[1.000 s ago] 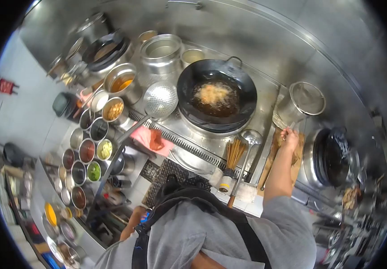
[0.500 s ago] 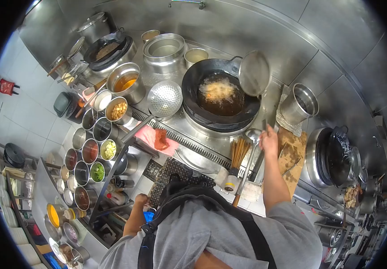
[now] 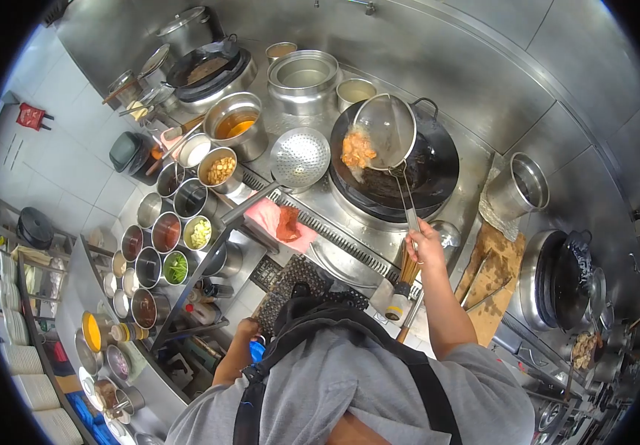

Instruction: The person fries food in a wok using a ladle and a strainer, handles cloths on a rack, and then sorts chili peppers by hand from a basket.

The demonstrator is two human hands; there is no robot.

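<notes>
My right hand point(image 3: 425, 242) grips the long handle of a round mesh strainer point(image 3: 398, 133). The strainer stands tilted over a black wok point(image 3: 438, 167) with dark oil in it. Orange-brown fried pieces point(image 3: 358, 150) with foam sit at the strainer's left edge, in the left part of the wok; whether the mesh carries them I cannot tell. My left hand point(image 3: 247, 329) hangs low by my side, its fingers curled; what they may hold is hidden. A blue object point(image 3: 257, 348) shows close beside it.
A perforated ladle point(image 3: 300, 158) rests left of the wok. Bamboo brush point(image 3: 407, 274) and metal ladle point(image 3: 447, 233) lie near my right hand. Several ingredient pots point(image 3: 166, 231) stand at left. A steel pot point(image 3: 517, 185) and a second wok point(image 3: 557, 278) are at right.
My right hand has moved left and down, swinging the strainer from the wok's right rim across to its left part. The fried pieces are now gathered at the left. My view has shifted slightly.
</notes>
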